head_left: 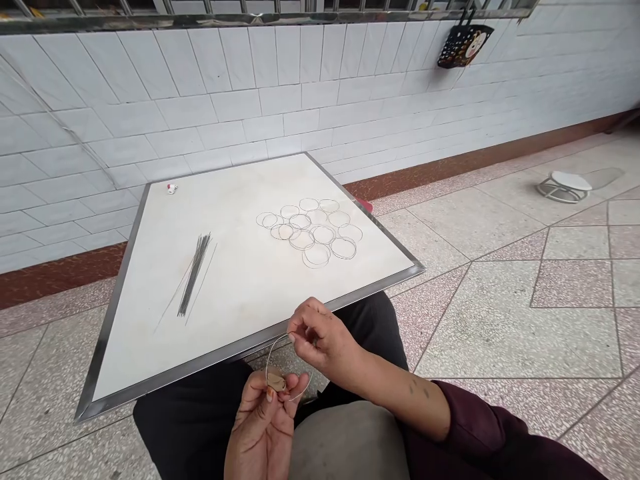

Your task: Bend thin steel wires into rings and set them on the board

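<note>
A thin wire (pixel 269 355) curves into a loop between my hands, above my lap near the table's front edge. My left hand (pixel 263 420), palm up, pinches the lower part of the loop together with a small brown piece (pixel 277 382); whether that piece is tape, cloth or card I cannot tell. My right hand (pixel 327 340) is closed on the top of the loop, thumb against fingers. Several wire rings (pixel 344 249) lie overlapping on the white table (pixel 240 293), beyond my right hand. To the left rests a bundle of straight dark wires (pixel 194 275), with a few loose ones beside it.
A small white and red object (pixel 172 189) sits at the table's far left corner. Metal edging (pixel 400 275) runs round the tabletop. Behind stands a tiled wall (pixel 250 107) with a dark bag (pixel 465 45) hanging on it. A low white stool (pixel 565 185) stands on the floor at right.
</note>
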`<state>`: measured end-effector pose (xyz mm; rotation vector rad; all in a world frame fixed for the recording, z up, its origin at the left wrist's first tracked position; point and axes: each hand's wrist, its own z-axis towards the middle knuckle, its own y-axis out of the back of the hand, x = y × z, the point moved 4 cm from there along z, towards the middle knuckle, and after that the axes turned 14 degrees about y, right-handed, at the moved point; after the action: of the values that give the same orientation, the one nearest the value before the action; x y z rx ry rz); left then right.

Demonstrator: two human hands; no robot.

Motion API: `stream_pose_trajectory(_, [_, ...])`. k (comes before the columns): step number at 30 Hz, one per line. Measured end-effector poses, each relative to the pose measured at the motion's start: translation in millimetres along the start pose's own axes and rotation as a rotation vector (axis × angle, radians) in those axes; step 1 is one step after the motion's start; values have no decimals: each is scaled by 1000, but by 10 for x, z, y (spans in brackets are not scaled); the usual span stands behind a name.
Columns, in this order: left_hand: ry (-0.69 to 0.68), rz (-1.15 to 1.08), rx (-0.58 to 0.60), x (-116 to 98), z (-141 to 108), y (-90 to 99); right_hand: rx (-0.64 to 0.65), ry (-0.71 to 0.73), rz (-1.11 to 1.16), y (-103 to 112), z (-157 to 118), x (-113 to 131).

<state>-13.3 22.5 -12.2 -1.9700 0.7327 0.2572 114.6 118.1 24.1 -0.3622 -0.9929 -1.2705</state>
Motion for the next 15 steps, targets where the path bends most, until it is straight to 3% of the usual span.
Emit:
stream_pose_trajectory(10, [1, -150, -100, -45, 24, 63, 102, -361, 579, -113, -72, -142])
stream_pose_trajectory(12, [5, -180, -125, -42, 33, 86, 119, -349, 594, -125, -80, -161])
stream_pose_trajectory(15, [14, -198, -149, -36, 44, 104, 158, -194, 443, -95, -63, -160])
